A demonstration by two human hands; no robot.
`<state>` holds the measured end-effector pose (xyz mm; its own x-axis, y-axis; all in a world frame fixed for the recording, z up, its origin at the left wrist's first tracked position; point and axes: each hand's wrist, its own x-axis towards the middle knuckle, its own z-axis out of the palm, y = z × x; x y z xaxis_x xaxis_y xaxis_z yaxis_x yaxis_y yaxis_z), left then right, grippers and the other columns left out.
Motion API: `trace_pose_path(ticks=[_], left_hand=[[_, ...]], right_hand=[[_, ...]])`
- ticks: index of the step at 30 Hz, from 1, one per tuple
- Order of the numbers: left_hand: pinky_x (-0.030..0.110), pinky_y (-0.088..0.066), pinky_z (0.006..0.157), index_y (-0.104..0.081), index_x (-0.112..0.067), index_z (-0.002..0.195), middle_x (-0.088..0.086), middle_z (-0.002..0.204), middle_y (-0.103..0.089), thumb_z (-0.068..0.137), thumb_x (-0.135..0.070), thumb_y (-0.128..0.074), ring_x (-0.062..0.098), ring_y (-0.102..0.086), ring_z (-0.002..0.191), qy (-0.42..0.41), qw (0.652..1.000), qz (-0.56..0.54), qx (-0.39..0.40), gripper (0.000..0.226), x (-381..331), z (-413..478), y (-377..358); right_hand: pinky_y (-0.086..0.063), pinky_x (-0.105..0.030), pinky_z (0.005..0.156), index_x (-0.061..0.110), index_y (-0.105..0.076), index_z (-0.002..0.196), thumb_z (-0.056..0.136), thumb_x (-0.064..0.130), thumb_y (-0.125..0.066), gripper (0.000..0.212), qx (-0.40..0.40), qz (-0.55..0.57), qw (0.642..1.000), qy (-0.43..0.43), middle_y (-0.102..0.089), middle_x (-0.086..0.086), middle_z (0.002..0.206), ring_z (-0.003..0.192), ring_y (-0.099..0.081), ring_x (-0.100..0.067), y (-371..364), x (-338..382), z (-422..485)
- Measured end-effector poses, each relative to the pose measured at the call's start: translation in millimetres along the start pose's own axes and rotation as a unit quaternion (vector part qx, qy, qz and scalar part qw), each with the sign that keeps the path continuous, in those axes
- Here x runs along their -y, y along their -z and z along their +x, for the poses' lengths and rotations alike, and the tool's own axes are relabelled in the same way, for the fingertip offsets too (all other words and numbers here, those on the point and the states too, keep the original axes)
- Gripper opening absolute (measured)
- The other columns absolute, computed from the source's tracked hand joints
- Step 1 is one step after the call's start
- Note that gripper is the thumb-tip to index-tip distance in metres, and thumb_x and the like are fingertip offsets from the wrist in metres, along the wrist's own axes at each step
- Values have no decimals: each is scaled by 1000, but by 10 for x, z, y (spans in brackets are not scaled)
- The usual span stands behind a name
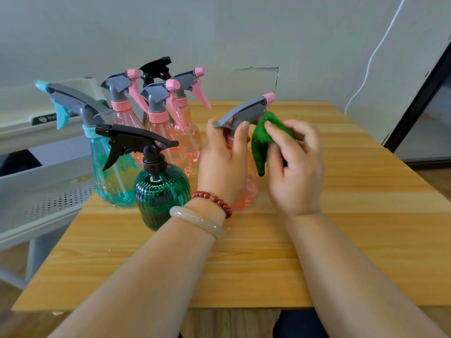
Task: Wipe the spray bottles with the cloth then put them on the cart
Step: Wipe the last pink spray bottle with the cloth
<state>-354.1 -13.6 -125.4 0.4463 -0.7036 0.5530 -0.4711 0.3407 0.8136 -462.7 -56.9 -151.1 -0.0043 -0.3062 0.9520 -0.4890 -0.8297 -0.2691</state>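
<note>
While clasped upright by the left grip (220, 162), the pink plastic spray bottle (245, 196) is being wiped on its right with green cloth (262, 140) pinched in the right grip (297, 167).

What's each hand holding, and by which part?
Left hand grips the pink spray bottle by its neck, under the sprayer head. Right hand pinches the green cloth against that head.

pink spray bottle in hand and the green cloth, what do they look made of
The pink spray bottle looks like glossy, see-through tinted plastic: the table shows through its body. The green cloth looks like soft, fuzzy fabric, maybe felt or microfibre: matte, bunched and drooping limply.
</note>
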Motion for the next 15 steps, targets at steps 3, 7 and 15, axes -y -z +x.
trace_pose_path(ticks=[3, 7, 15], left_hand=[[7, -40, 58, -40, -28, 95, -15, 79, -56, 101, -31, -51, -14, -54, 68, 8, 1000, 4, -2, 13, 3, 24, 10], [11, -45, 61, -39, -29, 98, -16, 80, -60, 102, -33, -49, -13, -57, 69, 5, 1000, 0, -4, 12, 12, 15, -6], [13, -45, 63, -41, -24, 100, -17, 79, -61, 102, -32, -50, -10, -58, 70, -11, 1000, 14, -3, 12, 27, -4, -17]], right_hand=[[-51, -38, 93, 0, -68, 117, 101, 13, -43, 32, 19, 23, 999, -19, -56, -21, 116, 107, -58, -30, -119, 22, 5], [-37, -5, 91, 0, -70, 112, 91, -3, -52, 28, 24, 10, 994, -103, -60, -19, 109, 101, -55, -14, -70, -32, -68], [-34, -13, 101, -5, -58, 124, 91, -7, -53, 33, 29, 65, 994, -84, -55, -19, 121, 115, -47, -10, -24, 80, 1]])
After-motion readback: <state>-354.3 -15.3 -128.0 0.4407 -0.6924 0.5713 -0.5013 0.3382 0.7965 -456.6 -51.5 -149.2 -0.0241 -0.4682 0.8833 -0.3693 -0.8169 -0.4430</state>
